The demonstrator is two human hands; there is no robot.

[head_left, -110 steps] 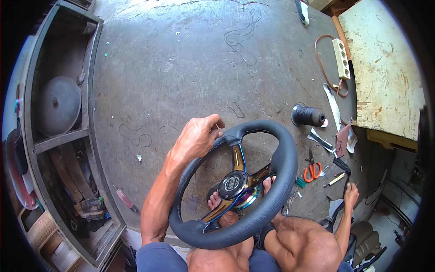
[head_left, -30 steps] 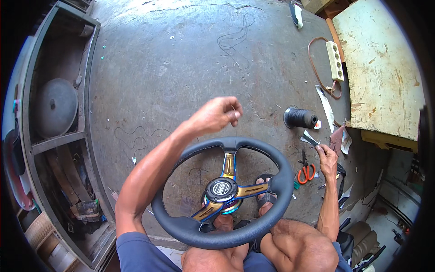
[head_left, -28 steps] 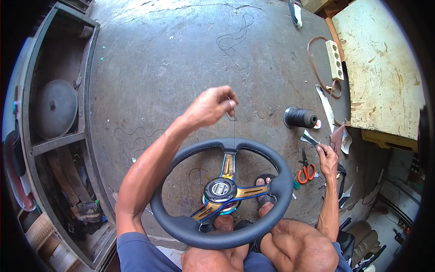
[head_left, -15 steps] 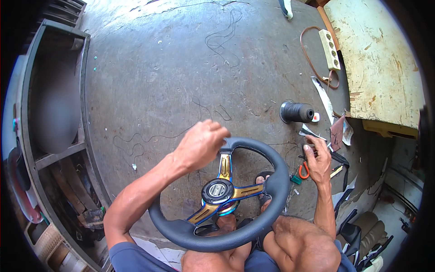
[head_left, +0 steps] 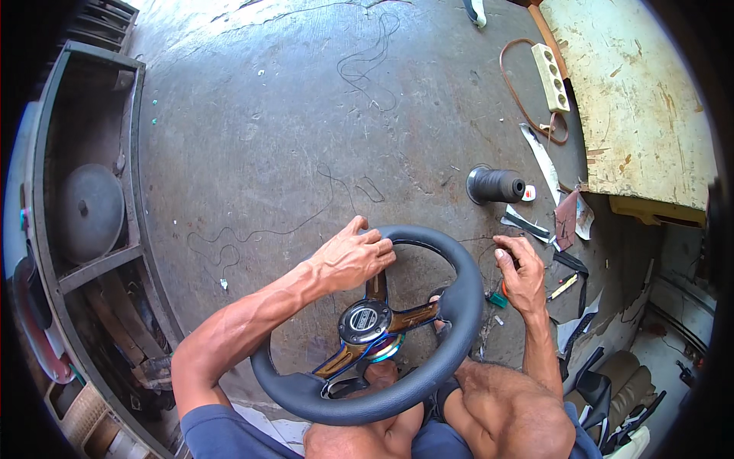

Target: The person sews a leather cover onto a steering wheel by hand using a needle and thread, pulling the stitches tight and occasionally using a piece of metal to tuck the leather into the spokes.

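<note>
A black steering wheel (head_left: 461,336) with gold-and-blue spokes and a round black hub sits tilted over my knees. At the upper left of its rim, my left hand (head_left: 350,258) is closed, its fingers curled over the rim and the fingertips partly hidden. To the right of the wheel, my right hand (head_left: 523,277) hovers with thumb and forefinger pressed together. A thin dark thread (head_left: 478,239) runs from near the rim to those fingertips. Beyond the right hand, a spool of dark thread (head_left: 495,185) lies on its side.
Scraps of leather (head_left: 566,220) and an orange-and-green tool (head_left: 498,298) lie by my right hand. A white power strip (head_left: 550,78) rests beside a worn pale cabinet (head_left: 642,99). Along the left stands a metal-framed rack (head_left: 141,168). Loose thread (head_left: 275,231) trails across the floor.
My left hand has come down onto the rim, its fingers now spread over it. My right hand has shifted slightly left and nearer the wheel. The view has moved a little.
</note>
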